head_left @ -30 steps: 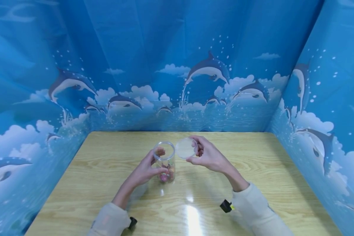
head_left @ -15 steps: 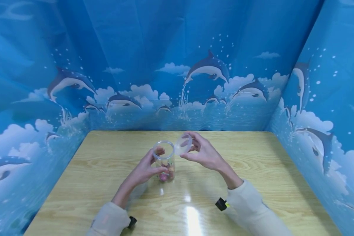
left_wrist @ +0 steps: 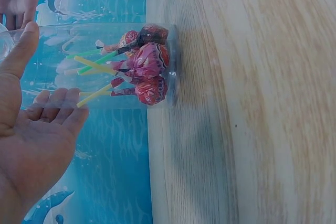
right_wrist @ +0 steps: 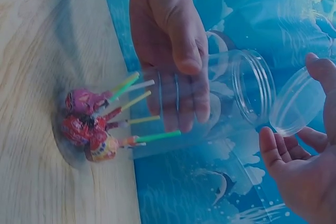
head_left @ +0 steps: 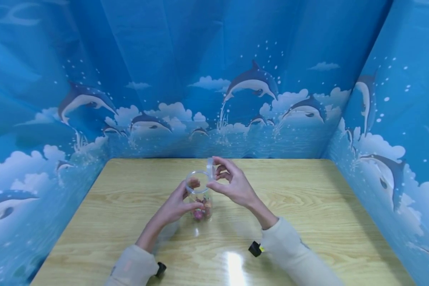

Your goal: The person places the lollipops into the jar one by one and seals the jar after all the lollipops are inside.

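Note:
A clear plastic jar with a threaded mouth stands upright on the table. Several wrapped lollipops with yellow, green and white sticks lie head-down at its bottom. My left hand grips the jar from the left, its thumb on the near side and its fingers behind. In my right hand a clear round lid is pinched at the rim between thumb and fingers. The lid is tilted nearly on edge beside the jar's open mouth, at its right side. In the head view the lid shows as a thin strip.
The wood-grain table carries the jar near its middle. A blue curtain printed with dolphins and clouds stands behind the table and along both sides. Small black devices sit at both sleeves.
My right hand has moved left with the lid, up to the jar's mouth. The lid has turned from facing the camera to nearly edge-on. My left hand and the jar stay put.

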`<move>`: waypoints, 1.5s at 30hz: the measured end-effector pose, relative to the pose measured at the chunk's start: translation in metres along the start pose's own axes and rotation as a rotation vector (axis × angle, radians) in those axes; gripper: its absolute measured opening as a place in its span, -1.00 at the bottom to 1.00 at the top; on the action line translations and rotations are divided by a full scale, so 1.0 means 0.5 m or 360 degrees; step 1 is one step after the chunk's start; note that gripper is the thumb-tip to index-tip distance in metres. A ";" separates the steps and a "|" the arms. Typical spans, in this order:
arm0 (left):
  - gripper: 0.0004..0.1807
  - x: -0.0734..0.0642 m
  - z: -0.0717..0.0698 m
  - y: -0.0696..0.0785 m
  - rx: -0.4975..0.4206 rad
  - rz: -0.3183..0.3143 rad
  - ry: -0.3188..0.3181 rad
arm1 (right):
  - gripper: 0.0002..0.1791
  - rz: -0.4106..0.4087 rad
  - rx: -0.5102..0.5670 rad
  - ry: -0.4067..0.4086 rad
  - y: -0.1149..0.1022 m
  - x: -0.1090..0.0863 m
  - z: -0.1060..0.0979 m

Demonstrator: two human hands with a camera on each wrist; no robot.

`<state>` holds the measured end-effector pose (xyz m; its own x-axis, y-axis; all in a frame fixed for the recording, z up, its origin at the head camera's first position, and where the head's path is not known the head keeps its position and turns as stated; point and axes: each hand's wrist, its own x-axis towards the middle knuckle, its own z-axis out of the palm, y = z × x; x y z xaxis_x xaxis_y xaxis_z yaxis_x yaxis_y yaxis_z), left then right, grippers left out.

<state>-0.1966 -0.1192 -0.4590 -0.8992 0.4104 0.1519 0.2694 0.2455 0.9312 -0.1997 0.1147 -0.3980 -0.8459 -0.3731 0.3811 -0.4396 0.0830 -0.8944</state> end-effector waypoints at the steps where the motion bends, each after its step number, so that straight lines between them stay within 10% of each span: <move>1: -0.17 0.000 0.000 0.001 -0.0003 -0.0003 0.0003 | -0.20 0.0005 -0.0023 0.0003 0.000 0.001 0.004; 33: 0.10 -0.003 0.001 0.005 -0.0007 -0.0098 -0.0002 | -0.10 -0.0124 -0.0624 -0.0070 0.011 0.015 0.050; 45: 0.03 0.000 0.000 0.000 -0.0006 -0.0083 -0.0016 | -0.11 -0.0091 -0.0478 -0.0093 0.023 0.012 0.044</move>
<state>-0.1963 -0.1193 -0.4590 -0.9084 0.4059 0.1000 0.2211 0.2636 0.9390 -0.2032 0.0929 -0.4109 -0.8023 -0.4365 0.4071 -0.5630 0.3267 -0.7591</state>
